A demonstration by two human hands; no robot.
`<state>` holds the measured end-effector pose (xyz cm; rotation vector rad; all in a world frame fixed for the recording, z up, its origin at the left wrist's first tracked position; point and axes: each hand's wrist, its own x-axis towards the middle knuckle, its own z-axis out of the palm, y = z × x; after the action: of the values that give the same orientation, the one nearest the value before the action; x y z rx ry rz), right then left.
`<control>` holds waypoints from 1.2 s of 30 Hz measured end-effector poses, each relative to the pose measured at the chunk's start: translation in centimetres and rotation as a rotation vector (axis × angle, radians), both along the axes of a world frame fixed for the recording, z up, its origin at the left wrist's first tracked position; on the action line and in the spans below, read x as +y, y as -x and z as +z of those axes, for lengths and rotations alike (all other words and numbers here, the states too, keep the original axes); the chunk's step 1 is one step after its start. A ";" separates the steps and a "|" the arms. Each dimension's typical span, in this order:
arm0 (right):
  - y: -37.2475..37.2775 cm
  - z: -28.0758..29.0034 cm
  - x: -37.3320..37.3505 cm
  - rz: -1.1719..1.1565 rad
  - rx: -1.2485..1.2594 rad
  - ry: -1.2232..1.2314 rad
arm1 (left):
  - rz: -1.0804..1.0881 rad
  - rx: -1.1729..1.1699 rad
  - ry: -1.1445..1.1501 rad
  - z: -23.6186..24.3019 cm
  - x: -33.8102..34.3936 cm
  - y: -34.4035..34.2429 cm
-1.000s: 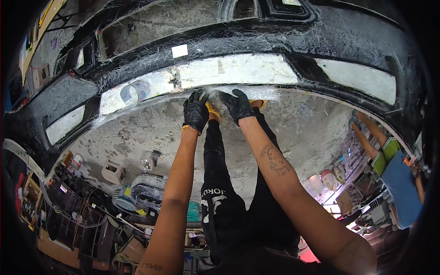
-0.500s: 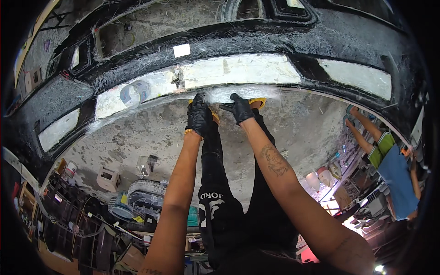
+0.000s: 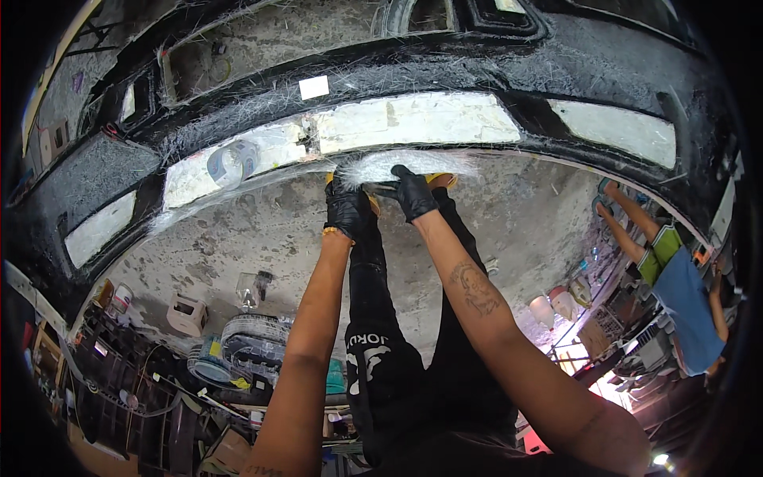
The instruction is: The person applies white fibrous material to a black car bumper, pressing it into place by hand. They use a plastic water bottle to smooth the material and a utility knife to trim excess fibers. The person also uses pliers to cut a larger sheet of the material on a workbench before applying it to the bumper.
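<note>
A whitish strip of fibreglass mat point(image 3: 441, 164) with frayed edges lies across both my black-gloved hands, just below the near edge of a large curved black bumper-like part point(image 3: 588, 67). My left hand point(image 3: 346, 208) is closed at the strip's left end, where loose fibres partly cover the fingers. My right hand point(image 3: 413, 195) pinches the strip near its middle, thumb on top and fingers beneath. White panels point(image 3: 429, 119) are set along the black part, and stray fibres cling to its rough surface. I cannot tell whether the strip touches its edge.
A roll of tape point(image 3: 218, 164) and a small white square point(image 3: 314, 87) rest on the curved part; red-handled scissors point(image 3: 110, 131) lie at its left. Below are a beige stool point(image 3: 187, 316) and a clear container point(image 3: 248, 291). Another person point(image 3: 685, 306) is at the right.
The fibreglass strip has tilted up and shifted slightly left, so more of its face shows. Its left end now covers part of my left fingers. My right hand has moved slightly left and down.
</note>
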<state>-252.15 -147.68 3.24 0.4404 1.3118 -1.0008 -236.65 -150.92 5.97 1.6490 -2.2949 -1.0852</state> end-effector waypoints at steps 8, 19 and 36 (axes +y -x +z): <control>-0.8 0.0 -1.8 0.061 0.155 -0.221 | -0.026 -0.072 0.002 -0.8 0.7 -0.8; -0.7 -1.2 -2.2 0.237 0.306 -0.180 | -0.100 -0.158 0.032 -0.4 0.6 -1.2; 1.5 0.7 -2.9 0.472 0.252 -0.312 | -0.360 -0.139 0.043 -4.2 -0.2 2.4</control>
<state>-253.69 -150.54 3.95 0.2221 1.7104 -0.4656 -239.02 -151.15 1.73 1.3679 -2.7615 -0.9977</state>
